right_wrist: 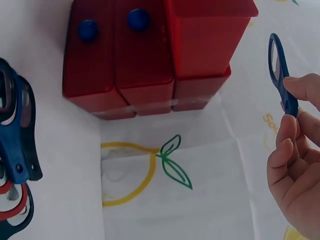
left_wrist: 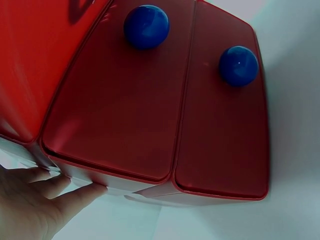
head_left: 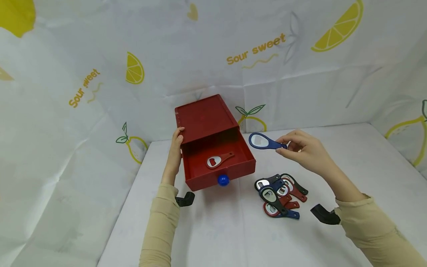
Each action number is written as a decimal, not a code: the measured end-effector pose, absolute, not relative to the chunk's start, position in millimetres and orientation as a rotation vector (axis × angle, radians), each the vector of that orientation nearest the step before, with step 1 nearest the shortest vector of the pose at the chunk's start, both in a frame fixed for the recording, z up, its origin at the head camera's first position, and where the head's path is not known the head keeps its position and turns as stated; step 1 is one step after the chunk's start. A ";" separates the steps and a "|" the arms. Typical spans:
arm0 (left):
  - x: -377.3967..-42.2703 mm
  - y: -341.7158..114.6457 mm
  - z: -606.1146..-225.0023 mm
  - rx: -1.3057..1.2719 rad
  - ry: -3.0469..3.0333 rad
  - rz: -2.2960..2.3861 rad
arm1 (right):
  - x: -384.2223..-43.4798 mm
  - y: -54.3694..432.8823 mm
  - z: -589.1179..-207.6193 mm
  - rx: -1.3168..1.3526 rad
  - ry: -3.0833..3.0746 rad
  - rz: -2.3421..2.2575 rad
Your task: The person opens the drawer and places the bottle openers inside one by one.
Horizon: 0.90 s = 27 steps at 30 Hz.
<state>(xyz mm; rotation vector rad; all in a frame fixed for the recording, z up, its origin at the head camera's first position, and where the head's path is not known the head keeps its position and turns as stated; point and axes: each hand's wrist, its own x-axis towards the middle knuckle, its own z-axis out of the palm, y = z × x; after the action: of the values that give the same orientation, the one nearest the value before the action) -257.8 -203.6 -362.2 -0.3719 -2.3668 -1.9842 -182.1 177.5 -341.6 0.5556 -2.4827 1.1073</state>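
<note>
My right hand pinches a blue bottle opener by the end of its handle, in the air to the right of the red drawer unit. The opener's ring end points left. My left hand rests against the unit's left side; in the left wrist view its fingers lie fairly straight along the wall. The top drawer is pulled out, and a red bottle opener lies inside it. Two lower drawers with blue knobs are closed.
A pile of several bottle openers in black, blue and red lies on the white table, right of the drawer unit. Behind stands a white cloth backdrop with lemon prints. The pulled-out drawer's blue knob juts forward.
</note>
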 end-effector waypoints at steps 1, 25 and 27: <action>-257.8 -203.5 -361.7 -0.370 -2.373 -1.980 | -183.4 175.5 -340.3 0.566 -2.475 1.111; -254.7 -201.2 -361.6 -0.356 -2.382 -1.954 | -219.9 113.0 -313.6 0.872 -2.638 1.064; -254.5 -200.9 -361.2 -0.357 -2.378 -1.958 | -221.5 107.8 -313.1 0.898 -2.650 1.040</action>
<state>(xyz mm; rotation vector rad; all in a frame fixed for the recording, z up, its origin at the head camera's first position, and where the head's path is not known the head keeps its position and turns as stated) -254.5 -200.9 -361.2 -0.3567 -2.3777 -1.9577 -221.5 107.8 -313.1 0.8979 -2.6502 1.0399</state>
